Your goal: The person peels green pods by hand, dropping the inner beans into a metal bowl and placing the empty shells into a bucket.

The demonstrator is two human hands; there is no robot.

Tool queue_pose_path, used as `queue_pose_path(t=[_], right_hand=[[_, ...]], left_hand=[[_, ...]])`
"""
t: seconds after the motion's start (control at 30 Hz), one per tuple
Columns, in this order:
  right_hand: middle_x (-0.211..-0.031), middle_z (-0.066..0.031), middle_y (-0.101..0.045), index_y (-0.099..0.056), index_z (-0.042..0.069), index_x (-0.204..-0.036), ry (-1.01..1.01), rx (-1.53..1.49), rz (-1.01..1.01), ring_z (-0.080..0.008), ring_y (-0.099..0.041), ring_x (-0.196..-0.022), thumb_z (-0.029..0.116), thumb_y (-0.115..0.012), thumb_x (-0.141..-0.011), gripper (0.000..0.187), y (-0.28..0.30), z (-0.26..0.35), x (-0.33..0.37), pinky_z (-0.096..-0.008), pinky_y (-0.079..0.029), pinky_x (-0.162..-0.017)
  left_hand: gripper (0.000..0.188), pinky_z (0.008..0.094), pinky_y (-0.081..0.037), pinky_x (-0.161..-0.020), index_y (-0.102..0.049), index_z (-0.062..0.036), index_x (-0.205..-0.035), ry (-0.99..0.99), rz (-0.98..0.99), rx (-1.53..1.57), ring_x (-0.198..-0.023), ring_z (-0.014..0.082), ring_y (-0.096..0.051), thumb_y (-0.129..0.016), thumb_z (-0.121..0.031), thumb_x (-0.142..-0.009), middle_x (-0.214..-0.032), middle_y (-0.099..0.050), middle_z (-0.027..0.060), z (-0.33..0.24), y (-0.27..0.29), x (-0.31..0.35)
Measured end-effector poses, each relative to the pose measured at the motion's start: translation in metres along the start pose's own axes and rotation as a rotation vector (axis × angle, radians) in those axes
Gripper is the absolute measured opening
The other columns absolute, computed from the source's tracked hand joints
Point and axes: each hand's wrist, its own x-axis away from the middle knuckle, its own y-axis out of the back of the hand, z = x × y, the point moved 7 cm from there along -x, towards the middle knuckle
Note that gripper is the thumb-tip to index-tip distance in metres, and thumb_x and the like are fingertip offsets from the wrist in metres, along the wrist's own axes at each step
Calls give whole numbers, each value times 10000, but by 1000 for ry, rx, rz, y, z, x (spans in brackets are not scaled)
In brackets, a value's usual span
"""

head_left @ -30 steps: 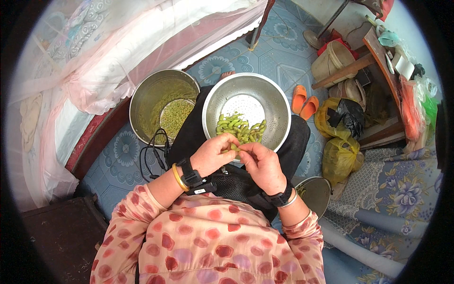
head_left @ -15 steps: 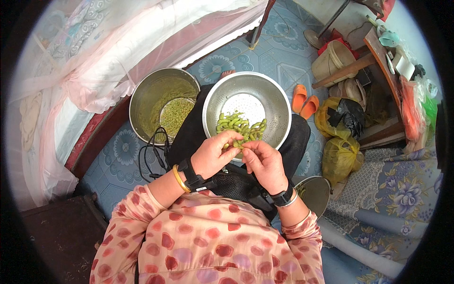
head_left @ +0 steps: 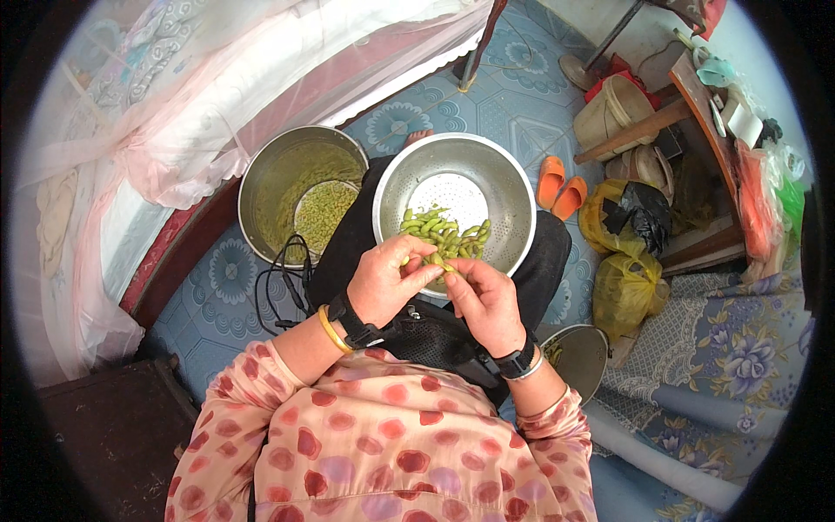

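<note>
A metal colander (head_left: 513, 191) rests on my lap with several green soybean pods (head_left: 465, 239) gathered at its near side. Over its near rim, my left hand (head_left: 383, 277) and my right hand (head_left: 487, 298) meet, both pinching one soybean pod (head_left: 440, 263) between thumbs and fingers. Something small and green also shows by the curled fingers of my left hand. To the left, a deep metal pot (head_left: 261, 196) on the floor holds many shelled green beans (head_left: 323, 216).
Black cables (head_left: 291, 283) hang beside the pot. Another metal container (head_left: 581, 361) stands by my right forearm. Orange sandals (head_left: 570, 198), yellow plastic bags (head_left: 626, 291) and a wooden table (head_left: 709, 122) are on the right. A netted bed (head_left: 191, 165) lines the left.
The pod between my fingertips shows more plainly now, and my left hand has shifted slightly. The colander and pot have stayed in place.
</note>
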Motion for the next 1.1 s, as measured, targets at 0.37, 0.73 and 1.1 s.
queue_pose_path(t=[0.37, 0.73, 1.1], right_hand=[[-602, 24, -522, -583, -10, -968, -61, -116, 24, -43, -463, -505, 115, -567, -870, 159, -3, -6, -5, -193, -370, -451], [-730, -20, -591, -531, -19, -1032, -104, -247, 159, -60, -511, -576, 100, -523, -897, 181, -7, -9, -7, -192, -441, -548], [-838, 16, -575, -589, 6, -947, -64, -262, -5, -54, -515, -753, 117, -617, -846, 152, 11, -17, -14, -196, -428, -693]], left_hand=[[152, 318, -479, -653, -553, 5, -958, -1, 12, 100, -752, 269, -617, -508, -121, -886, -822, -612, 140, 6, -13, -2], [218, 179, -283, -412, -529, -45, -990, 425, 161, 806, -485, 27, -324, -392, -212, -960, -613, -373, -48, 31, -24, 0], [113, 182, -286, -382, -491, -40, -863, 597, 248, 1062, -481, 53, -347, -393, -98, -856, -722, -477, 46, 28, -27, 2]])
